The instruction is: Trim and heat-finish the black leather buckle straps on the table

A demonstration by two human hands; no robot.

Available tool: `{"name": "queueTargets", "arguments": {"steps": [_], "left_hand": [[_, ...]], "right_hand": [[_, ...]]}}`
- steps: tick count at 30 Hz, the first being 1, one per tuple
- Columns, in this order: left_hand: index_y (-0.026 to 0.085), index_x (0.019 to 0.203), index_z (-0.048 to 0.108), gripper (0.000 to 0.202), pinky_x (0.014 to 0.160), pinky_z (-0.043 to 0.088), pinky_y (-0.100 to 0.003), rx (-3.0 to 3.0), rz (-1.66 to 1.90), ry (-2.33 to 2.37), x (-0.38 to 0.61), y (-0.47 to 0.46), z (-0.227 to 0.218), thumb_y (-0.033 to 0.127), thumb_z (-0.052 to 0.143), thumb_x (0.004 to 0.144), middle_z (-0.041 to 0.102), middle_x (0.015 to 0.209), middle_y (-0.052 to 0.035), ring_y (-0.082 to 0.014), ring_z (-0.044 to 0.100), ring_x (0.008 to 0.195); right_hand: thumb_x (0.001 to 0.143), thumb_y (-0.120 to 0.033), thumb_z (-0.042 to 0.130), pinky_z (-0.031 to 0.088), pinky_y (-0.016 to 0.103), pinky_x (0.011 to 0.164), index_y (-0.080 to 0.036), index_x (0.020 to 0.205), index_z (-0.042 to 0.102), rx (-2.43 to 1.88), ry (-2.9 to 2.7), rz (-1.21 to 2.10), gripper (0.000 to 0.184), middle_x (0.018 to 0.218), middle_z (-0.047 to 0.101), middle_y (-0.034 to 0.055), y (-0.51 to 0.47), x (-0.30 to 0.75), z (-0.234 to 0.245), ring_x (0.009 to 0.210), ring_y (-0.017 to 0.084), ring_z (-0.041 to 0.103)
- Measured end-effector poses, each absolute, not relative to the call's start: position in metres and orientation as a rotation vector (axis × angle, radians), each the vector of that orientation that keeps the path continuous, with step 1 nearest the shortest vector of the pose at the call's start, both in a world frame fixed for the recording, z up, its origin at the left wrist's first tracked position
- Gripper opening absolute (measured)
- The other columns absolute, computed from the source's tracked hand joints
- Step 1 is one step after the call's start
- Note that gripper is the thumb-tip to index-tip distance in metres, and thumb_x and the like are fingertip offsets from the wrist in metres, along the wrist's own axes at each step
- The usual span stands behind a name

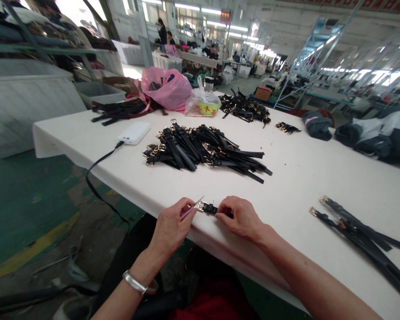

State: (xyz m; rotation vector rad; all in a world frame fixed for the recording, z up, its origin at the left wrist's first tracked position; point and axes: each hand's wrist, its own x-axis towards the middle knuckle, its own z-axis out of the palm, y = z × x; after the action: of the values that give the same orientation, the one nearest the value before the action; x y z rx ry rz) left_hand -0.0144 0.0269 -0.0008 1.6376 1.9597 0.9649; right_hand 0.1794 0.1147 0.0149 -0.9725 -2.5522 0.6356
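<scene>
My left hand (174,222) is closed around a pink-handled tool (188,212) with a thin, pointed metal tip; its exact kind does not show clearly. The tip stands beside the gold buckle of a short black buckle strap (208,207) at the table's front edge. Fingers of my right hand (240,215) pinch this strap just behind the buckle and cover the rest of it. Beyond both hands lies a pile of black buckle straps (186,146) with gold buckles.
On the white table (296,178) lie longer buckled straps (360,235) at right. A white power bank (135,133) with a black cable lies at left. A pink plastic bag (166,89), a clear bag (203,106) and more straps (245,108) stand along the back.
</scene>
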Motion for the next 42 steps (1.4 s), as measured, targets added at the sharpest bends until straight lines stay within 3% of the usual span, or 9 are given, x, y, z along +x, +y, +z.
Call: {"name": "queueTargets", "arguments": {"steps": [3, 7, 9, 14, 20, 25, 32, 42], "left_hand": [[0.023, 0.101, 0.062, 0.028, 0.061, 0.044, -0.023, 1.618, 0.898, 2.024, -0.016, 0.024, 0.000, 0.043, 0.046, 0.088, 0.063, 0.069, 0.0027, -0.0151, 0.060, 0.064], [0.024, 0.110, 0.062, 0.032, 0.080, 0.047, -0.029, 1.670, 0.857, 2.031, -0.014, 0.023, 0.003, 0.039, 0.043, 0.090, 0.070, 0.103, -0.0028, -0.0196, 0.064, 0.091], [0.024, 0.110, 0.063, 0.032, 0.085, 0.046, -0.031, 1.720, 0.810, 2.042, -0.012, 0.021, 0.006, 0.036, 0.041, 0.091, 0.068, 0.109, -0.0034, -0.0204, 0.063, 0.097], [0.027, 0.111, 0.063, 0.033, 0.076, 0.047, -0.029, 1.789, 0.714, 2.052, -0.010, 0.019, 0.010, 0.031, 0.036, 0.093, 0.068, 0.096, -0.0014, -0.0188, 0.064, 0.086], [0.024, 0.112, 0.062, 0.032, 0.082, 0.046, -0.030, 1.717, 0.777, 2.035, -0.009, 0.014, 0.008, 0.031, 0.037, 0.093, 0.067, 0.098, -0.0018, -0.0186, 0.062, 0.091], [0.027, 0.118, 0.058, 0.031, 0.076, 0.047, -0.027, 1.795, 0.743, 2.066, -0.001, -0.001, 0.008, 0.031, 0.043, 0.091, 0.065, 0.095, -0.0014, -0.0170, 0.063, 0.084], [0.030, 0.120, 0.055, 0.031, 0.062, 0.044, -0.026, 2.011, 0.437, 2.151, 0.012, -0.003, 0.009, 0.030, 0.039, 0.093, 0.063, 0.092, -0.0014, -0.0171, 0.064, 0.073], [0.025, 0.126, 0.050, 0.035, 0.059, 0.045, -0.027, 2.047, 0.397, 2.207, 0.024, 0.000, 0.004, 0.031, 0.033, 0.096, 0.063, 0.095, -0.0043, -0.0189, 0.065, 0.073]], "right_hand": [[0.078, -0.025, 0.063, 0.033, 0.023, 0.059, -0.021, 0.082, 0.065, -1.071, -2.512, 0.662, 0.006, 0.066, 0.059, -0.0036, 0.115, 0.176, 0.015, 0.060, 0.010, 0.049], [0.078, -0.030, 0.065, 0.034, 0.024, 0.059, -0.023, 0.088, 0.069, -1.115, -2.492, 0.586, 0.013, 0.070, 0.059, -0.0022, 0.113, 0.170, 0.014, 0.062, 0.011, 0.051], [0.079, -0.031, 0.064, 0.035, 0.024, 0.060, -0.024, 0.085, 0.071, -1.099, -2.489, 0.559, 0.012, 0.078, 0.061, -0.0004, 0.112, 0.167, 0.014, 0.066, 0.012, 0.053], [0.081, -0.029, 0.064, 0.037, 0.026, 0.064, -0.025, 0.081, 0.072, -1.082, -2.503, 0.497, 0.009, 0.082, 0.062, 0.0008, 0.109, 0.163, 0.013, 0.076, 0.014, 0.056], [0.082, -0.021, 0.061, 0.037, 0.025, 0.066, -0.020, 0.070, 0.065, -1.064, -2.502, 0.562, 0.012, 0.076, 0.060, 0.0006, 0.112, 0.160, 0.009, 0.075, 0.014, 0.053], [0.085, -0.019, 0.057, 0.035, 0.023, 0.064, -0.020, 0.075, 0.061, -1.078, -2.508, 0.585, 0.010, 0.079, 0.059, -0.0005, 0.113, 0.159, 0.005, 0.071, 0.012, 0.053], [0.087, -0.022, 0.055, 0.034, 0.023, 0.063, -0.021, 0.078, 0.060, -1.082, -2.510, 0.611, 0.011, 0.079, 0.060, -0.0016, 0.115, 0.162, 0.004, 0.069, 0.011, 0.053], [0.087, -0.022, 0.057, 0.034, 0.022, 0.063, -0.020, 0.076, 0.058, -1.027, -2.473, 0.680, 0.012, 0.078, 0.058, -0.0031, 0.115, 0.161, 0.005, 0.069, 0.010, 0.051]]}}
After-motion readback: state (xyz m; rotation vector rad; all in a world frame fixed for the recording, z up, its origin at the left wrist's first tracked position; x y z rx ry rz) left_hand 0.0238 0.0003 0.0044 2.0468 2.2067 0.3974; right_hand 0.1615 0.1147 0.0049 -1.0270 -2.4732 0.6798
